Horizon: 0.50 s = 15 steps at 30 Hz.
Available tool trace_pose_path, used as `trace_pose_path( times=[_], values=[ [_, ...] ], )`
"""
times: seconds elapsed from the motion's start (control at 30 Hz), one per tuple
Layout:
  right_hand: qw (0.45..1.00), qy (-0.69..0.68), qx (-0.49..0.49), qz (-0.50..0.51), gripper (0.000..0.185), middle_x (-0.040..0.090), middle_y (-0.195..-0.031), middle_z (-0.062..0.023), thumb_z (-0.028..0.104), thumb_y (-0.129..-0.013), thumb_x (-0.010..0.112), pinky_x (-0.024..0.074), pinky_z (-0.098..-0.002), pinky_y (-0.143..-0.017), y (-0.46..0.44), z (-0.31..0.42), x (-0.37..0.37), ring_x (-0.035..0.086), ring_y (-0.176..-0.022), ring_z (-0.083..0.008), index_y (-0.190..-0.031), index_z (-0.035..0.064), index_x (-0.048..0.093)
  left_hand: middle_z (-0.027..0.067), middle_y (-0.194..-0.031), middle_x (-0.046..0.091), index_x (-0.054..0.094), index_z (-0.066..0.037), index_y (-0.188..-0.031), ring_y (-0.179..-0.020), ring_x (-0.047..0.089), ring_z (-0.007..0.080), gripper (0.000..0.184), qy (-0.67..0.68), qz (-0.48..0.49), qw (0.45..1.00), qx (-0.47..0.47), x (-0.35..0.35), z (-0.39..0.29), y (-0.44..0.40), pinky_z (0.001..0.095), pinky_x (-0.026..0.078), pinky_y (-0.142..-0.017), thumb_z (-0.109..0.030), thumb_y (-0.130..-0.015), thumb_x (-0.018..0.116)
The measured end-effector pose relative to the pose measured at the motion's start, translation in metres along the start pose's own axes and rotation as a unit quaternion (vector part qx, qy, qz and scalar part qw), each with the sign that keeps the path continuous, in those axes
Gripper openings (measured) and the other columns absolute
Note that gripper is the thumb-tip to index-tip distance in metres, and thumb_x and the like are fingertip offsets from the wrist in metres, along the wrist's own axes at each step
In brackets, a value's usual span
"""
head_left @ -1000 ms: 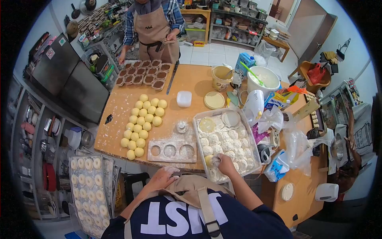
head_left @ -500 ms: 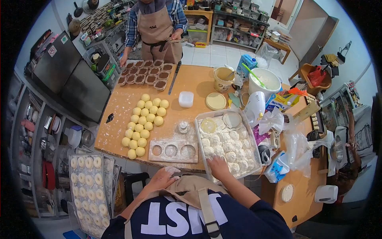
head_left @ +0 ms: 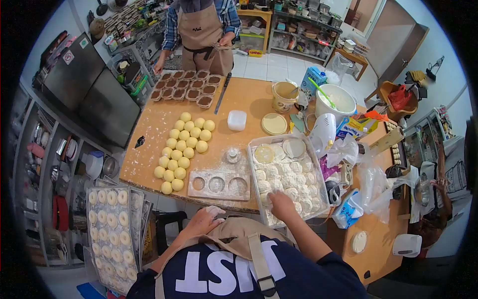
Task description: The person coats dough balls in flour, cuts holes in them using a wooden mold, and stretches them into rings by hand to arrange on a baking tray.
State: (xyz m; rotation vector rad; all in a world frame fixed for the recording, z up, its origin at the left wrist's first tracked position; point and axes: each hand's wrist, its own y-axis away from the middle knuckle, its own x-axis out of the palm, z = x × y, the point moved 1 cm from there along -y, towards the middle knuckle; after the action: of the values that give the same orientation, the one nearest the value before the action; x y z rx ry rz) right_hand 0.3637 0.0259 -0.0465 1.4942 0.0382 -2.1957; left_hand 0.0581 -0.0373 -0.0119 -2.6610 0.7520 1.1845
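Observation:
My right hand (head_left: 282, 205) reaches into the lower part of a clear tray (head_left: 322, 185) of flour-covered dough pieces (head_left: 289, 180). Its fingertips are down in the flour, and what they hold, if anything, is hidden. Flour whitens the fingers of my left hand (head_left: 204, 220), which rests near the table's front edge by my apron, its fingers loosely spread with nothing in them. Left of the tray lies a floured board with three round holes (head_left: 219, 194), a small floury metal piece (head_left: 232, 155) behind it. Several smooth yellow dough balls (head_left: 183, 144) stand in rows farther left.
Across the table (head_left: 254, 94) stands a person in an apron (head_left: 201, 35), near brown-filled cups (head_left: 186, 86) and a long knife (head_left: 223, 93). A white mixer (head_left: 322, 132), bowl (head_left: 338, 102) and tub (head_left: 284, 97) are at the right. Ring-shaped dough fills a tray (head_left: 112, 234) at lower left.
A yellow dough ball seen in my right hand a second ago no longer shows. That hand has moved within the tray, its fingers now in the flour. The view has shifted slightly.

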Motion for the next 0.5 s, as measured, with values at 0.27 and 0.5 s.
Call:
trace_pose_path(
  times=[0.27,0.5],
  values=[
    [0.99,0.006,-0.01,0.143,0.029,0.059,-0.096,-0.0237,0.005,-0.071,0.058,0.0483,-0.0435,-0.081,0.02,-0.008,0.058,0.059,-0.095,-0.0385,-0.1,0.0027,0.059,0.0151,-0.111,0.058,0.058,-0.006,-0.113,-0.107,0.053,0.0327,0.033,-0.001,0.03,0.999,-0.019,-0.002,-0.006,-0.002,0.0387,0.04,-0.094,-0.024,-0.085,0.059],
    [0.989,-0.061,-0.054,0.121,0.015,0.064,-0.082,-0.0235,0.005,-0.071,0.057,0.0488,-0.042,-0.076,-0.004,-0.037,0.076,0.062,-0.083,-0.0384,-0.083,0.0001,0.065,0.0143,-0.106,0.058,0.057,-0.009,-0.113,-0.101,0.054,0.0332,0.032,-0.005,0.009,1.0,0.016,0.004,0.001,-0.008,0.04,0.043,-0.087,-0.026,-0.085,0.06]
  ],
)
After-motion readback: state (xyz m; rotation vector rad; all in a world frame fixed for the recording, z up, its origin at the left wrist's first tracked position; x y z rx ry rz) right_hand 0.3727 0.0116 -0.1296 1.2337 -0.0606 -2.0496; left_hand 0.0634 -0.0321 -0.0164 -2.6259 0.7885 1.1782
